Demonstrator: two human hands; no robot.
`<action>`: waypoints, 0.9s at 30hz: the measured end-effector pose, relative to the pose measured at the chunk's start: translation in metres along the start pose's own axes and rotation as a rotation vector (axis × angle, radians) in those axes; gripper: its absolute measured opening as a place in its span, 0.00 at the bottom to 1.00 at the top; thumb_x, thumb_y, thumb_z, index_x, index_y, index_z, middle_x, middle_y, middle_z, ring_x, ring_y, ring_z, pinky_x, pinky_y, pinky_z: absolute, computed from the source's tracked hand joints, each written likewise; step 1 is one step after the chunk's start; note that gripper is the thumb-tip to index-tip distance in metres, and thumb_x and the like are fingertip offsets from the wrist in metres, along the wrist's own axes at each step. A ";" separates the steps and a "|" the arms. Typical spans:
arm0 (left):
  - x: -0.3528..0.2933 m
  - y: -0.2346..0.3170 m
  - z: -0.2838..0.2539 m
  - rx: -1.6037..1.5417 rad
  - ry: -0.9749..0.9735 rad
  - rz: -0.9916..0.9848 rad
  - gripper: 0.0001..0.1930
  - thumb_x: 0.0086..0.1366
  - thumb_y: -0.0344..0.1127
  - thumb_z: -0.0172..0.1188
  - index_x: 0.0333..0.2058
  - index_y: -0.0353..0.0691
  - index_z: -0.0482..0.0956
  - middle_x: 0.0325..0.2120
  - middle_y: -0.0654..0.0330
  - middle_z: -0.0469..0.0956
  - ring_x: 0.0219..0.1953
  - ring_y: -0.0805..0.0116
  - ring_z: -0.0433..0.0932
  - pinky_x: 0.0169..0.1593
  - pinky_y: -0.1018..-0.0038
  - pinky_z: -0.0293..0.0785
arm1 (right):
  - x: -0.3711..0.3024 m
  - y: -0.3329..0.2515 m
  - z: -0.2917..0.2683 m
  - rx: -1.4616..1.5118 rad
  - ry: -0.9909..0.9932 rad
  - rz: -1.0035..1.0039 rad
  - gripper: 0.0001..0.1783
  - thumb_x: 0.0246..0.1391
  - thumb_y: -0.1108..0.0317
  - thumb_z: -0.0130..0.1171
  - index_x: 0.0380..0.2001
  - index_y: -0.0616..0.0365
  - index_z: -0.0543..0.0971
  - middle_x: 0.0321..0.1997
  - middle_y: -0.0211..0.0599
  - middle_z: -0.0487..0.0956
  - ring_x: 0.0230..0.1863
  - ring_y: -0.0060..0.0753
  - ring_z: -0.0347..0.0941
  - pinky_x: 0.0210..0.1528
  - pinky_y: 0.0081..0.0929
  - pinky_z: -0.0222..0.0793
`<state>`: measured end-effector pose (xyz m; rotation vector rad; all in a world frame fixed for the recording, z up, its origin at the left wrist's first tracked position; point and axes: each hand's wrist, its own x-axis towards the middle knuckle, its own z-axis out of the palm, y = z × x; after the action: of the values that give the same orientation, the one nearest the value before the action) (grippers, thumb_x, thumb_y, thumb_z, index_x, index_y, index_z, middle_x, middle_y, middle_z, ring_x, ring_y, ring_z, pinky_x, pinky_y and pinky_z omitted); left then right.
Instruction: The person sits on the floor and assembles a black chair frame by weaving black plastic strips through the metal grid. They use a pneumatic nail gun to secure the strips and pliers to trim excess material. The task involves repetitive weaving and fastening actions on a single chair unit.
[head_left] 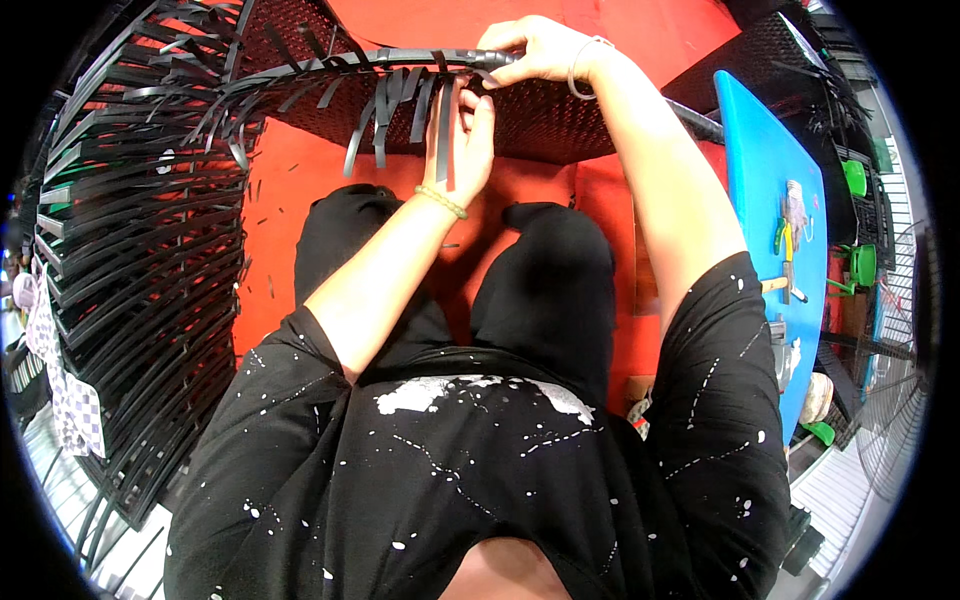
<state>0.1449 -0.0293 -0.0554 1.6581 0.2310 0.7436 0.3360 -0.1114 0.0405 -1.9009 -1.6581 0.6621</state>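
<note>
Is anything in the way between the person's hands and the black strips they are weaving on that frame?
Nothing visible. The left hand already holds a hanging strip, and the right hand grips the rim just above it. Loose strips hang beside them, not between.

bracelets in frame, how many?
2. A beaded bracelet on the left wrist, below the left hand pinching a black strip. A thin bangle on the right wrist, beside the right hand gripping the woven rim. None hidden, as far as visible.
</note>
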 end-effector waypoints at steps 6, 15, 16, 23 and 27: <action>0.001 0.001 -0.001 -0.544 -0.021 -0.247 0.13 0.73 0.34 0.59 0.53 0.42 0.72 0.27 0.75 0.67 0.25 0.85 0.64 0.26 0.84 0.60 | 0.009 0.007 -0.005 -0.024 -0.076 0.064 0.20 0.49 0.58 0.74 0.42 0.59 0.84 0.40 0.33 0.83 0.44 0.29 0.77 0.53 0.29 0.71; 0.010 0.016 0.000 -0.695 -0.110 -0.417 0.15 0.71 0.34 0.57 0.54 0.44 0.69 0.33 0.68 0.77 0.27 0.81 0.73 0.32 0.80 0.72 | 0.007 0.011 -0.003 -0.035 -0.074 0.128 0.23 0.48 0.53 0.75 0.42 0.58 0.85 0.37 0.37 0.86 0.39 0.28 0.79 0.47 0.30 0.74; 0.011 0.015 -0.004 -0.741 -0.126 -0.460 0.16 0.71 0.34 0.57 0.55 0.44 0.68 0.34 0.66 0.78 0.28 0.80 0.75 0.34 0.79 0.74 | 0.006 0.010 -0.002 -0.037 -0.066 0.136 0.23 0.48 0.54 0.76 0.41 0.58 0.86 0.36 0.36 0.86 0.38 0.27 0.79 0.46 0.29 0.74; 0.017 0.010 -0.018 -0.734 -0.123 -0.470 0.09 0.71 0.37 0.56 0.46 0.43 0.80 0.35 0.67 0.80 0.31 0.80 0.76 0.37 0.80 0.74 | -0.001 -0.001 0.000 -0.034 0.053 0.168 0.21 0.45 0.54 0.77 0.38 0.58 0.87 0.31 0.35 0.86 0.32 0.24 0.78 0.41 0.27 0.75; 0.023 -0.006 -0.024 -0.446 -0.145 -0.292 0.10 0.71 0.38 0.58 0.44 0.41 0.81 0.37 0.65 0.82 0.32 0.78 0.78 0.40 0.79 0.75 | -0.003 -0.006 0.002 -0.022 0.082 0.163 0.22 0.44 0.53 0.78 0.37 0.58 0.87 0.31 0.34 0.86 0.32 0.24 0.78 0.41 0.27 0.75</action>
<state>0.1502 0.0032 -0.0517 1.2133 0.1834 0.4133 0.3298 -0.1138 0.0437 -2.0661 -1.4770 0.6220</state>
